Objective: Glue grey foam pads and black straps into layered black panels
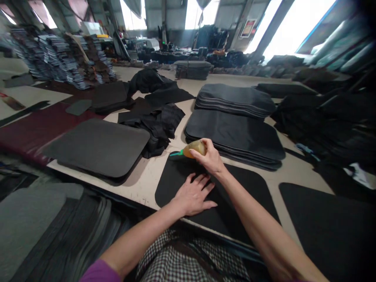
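Note:
My right hand (212,158) is wrapped round a glue bottle (194,149) holding amber liquid. Its green nozzle (176,153) points left, close over the far left corner of a black mat with rounded corners (246,188). Whether the tip touches the mat I cannot tell. Flat on that same mat lies my left hand (195,194), fingers spread, holding nothing. Just beyond the mat, two stacks of black mats (232,127) stand one behind the other.
Left of me is a pile of dark grey mats (100,147), with crumpled black fabric (158,127) beside it. Another black mat (331,223) lies to the right. Lower left stands a thick grey stack (58,231). Tall bundles (58,56) rise at the back left.

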A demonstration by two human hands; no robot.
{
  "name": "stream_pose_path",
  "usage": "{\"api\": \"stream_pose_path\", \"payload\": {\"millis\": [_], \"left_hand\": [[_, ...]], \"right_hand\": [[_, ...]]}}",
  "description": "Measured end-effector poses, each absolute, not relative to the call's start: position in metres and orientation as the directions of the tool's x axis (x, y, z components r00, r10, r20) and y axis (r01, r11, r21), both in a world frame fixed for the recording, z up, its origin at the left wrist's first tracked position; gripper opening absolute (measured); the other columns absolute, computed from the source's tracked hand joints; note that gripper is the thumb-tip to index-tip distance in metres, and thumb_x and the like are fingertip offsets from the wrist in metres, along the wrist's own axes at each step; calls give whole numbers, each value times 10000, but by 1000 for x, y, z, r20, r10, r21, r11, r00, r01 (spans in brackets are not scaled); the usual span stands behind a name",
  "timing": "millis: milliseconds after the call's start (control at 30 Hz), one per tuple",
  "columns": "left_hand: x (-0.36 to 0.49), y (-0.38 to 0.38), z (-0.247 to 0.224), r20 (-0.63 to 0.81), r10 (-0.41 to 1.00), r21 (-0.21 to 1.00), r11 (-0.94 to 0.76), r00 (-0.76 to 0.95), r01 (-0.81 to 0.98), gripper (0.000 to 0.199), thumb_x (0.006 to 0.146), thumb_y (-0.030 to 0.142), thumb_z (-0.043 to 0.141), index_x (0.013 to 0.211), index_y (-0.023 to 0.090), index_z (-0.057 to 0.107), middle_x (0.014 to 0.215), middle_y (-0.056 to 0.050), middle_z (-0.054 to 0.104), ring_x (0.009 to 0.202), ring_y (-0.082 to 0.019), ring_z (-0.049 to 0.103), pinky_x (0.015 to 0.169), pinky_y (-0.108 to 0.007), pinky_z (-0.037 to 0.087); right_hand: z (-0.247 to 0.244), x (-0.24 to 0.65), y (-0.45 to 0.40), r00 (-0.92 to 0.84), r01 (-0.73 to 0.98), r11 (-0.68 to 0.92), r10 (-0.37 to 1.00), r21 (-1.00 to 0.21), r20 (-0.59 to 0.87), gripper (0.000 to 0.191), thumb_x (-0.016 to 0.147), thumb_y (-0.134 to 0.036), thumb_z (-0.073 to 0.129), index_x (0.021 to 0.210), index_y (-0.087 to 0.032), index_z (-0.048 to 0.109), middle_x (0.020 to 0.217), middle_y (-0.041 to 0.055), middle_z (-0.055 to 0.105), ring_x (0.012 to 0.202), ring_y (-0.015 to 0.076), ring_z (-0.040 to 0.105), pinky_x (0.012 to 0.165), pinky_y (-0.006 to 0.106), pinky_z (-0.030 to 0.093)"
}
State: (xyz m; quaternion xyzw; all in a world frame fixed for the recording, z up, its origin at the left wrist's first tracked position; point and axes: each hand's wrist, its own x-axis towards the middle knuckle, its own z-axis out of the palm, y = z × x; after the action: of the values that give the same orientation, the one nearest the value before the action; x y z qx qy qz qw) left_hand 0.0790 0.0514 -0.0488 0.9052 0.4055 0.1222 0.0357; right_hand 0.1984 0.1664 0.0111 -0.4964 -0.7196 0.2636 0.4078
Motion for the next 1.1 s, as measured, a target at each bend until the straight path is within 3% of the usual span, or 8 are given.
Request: {"api": "stream_pose_path", "payload": {"millis": [167, 400, 567, 800, 1100], "left_hand": [[79, 52, -52, 158, 753, 186, -658, 638, 730, 739, 1008, 689, 229, 1542, 212, 414, 1640, -126, 388, 1531, -281, 287, 1237, -540, 230], [80, 50, -51, 117, 769, 206, -638, 628, 742, 753, 998, 703, 268, 1563, 221, 390, 1628, -120, 415, 1528, -316, 298, 1250, -571, 201], [80, 49, -52, 49, 781, 250, -614, 623, 749, 750, 1003, 694, 255, 1561, 216, 407, 1629, -114, 414, 1521, -345, 321, 1247, -555, 227], [80, 52, -56, 132, 762, 194, -647, 633, 738, 754, 998, 703, 257, 1565, 224, 391, 1626, -119, 418, 1541, -317, 273, 1263, -587, 143], [81, 53, -50, 201, 745, 163, -666, 636, 728, 714, 1003, 686, 288, 1513, 215, 453, 1576, -122, 466, 1486, -269, 348, 1227, -497, 254]], "right_hand": [[11, 207, 158, -373, 402, 503, 853, -765, 365, 557, 821, -599, 741, 1216, -270, 527, 1087, 50, 645, 974, 284, 635, 876, 414, 516], [8, 207, 134, -525, 292, 508, 794, -810, 308, 522, 848, -538, 743, 1246, -278, 530, 1107, 58, 646, 975, 291, 640, 863, 419, 532], [4, 201, 127, -635, 305, 555, 724, -774, 269, 548, 841, -527, 757, 1274, -280, 528, 1128, 65, 659, 961, 292, 655, 882, 432, 539], [-4, 198, 146, -565, 345, 662, 712, -665, 416, 557, 882, -511, 711, 1312, -240, 485, 1197, 112, 628, 1059, 319, 631, 956, 476, 519], [-8, 192, 165, -402, 506, 661, 749, -554, 527, 504, 908, -502, 676, 1282, -235, 470, 1179, 112, 584, 1039, 311, 612, 891, 442, 530]]}}
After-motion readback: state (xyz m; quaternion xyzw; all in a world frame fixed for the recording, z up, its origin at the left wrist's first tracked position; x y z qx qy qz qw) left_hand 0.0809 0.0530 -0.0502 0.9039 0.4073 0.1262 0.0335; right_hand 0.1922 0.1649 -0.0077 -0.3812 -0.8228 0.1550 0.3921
